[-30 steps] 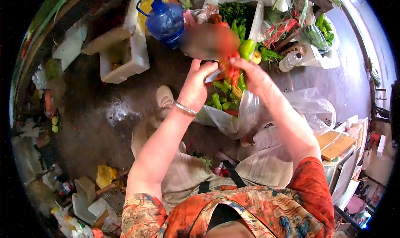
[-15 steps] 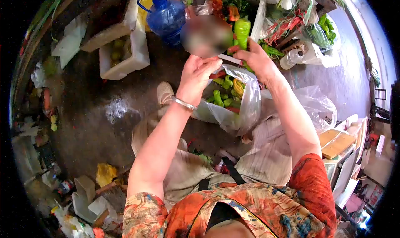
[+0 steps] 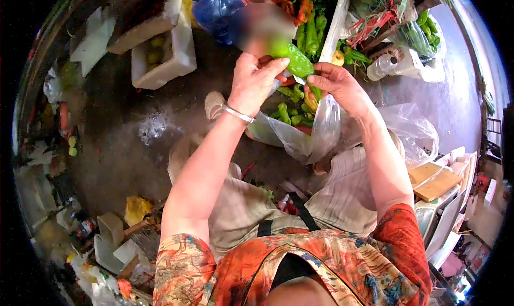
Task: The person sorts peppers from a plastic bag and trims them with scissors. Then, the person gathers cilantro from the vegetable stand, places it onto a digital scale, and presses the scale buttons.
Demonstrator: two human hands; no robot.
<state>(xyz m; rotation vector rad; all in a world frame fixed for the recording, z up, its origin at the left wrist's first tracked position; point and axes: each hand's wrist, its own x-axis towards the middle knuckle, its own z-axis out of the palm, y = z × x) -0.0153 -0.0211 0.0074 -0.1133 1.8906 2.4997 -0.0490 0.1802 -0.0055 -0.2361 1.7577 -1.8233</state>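
Note:
A long green pepper [image 3: 297, 61] is between my hands, its upper left end blending into a blurred patch. My left hand [image 3: 254, 80], with a silver bangle on the wrist, is closed at the pepper's left side, thumb against it. My right hand [image 3: 340, 86] pinches the pepper's lower right end. A thin white piece [image 3: 297, 80] shows under the pepper between the hands; its kind cannot be made out. Just below stands an open clear plastic bag [image 3: 325, 129] with several green peppers [image 3: 285, 114] and some yellowish and red ones inside.
Beyond my hands, a white foam box [image 3: 333, 24] holds more green peppers [image 3: 311, 35] and reddish ones. A blue water jug [image 3: 217, 11] is to its left, another foam box [image 3: 184, 59] farther left. A clear plastic bottle [image 3: 382, 67] lies at the right.
My right hand has drawn back from the foam box, and a green pepper is now between both hands. The white piece, earlier stretching between the hands, is mostly covered. The view has shifted slightly.

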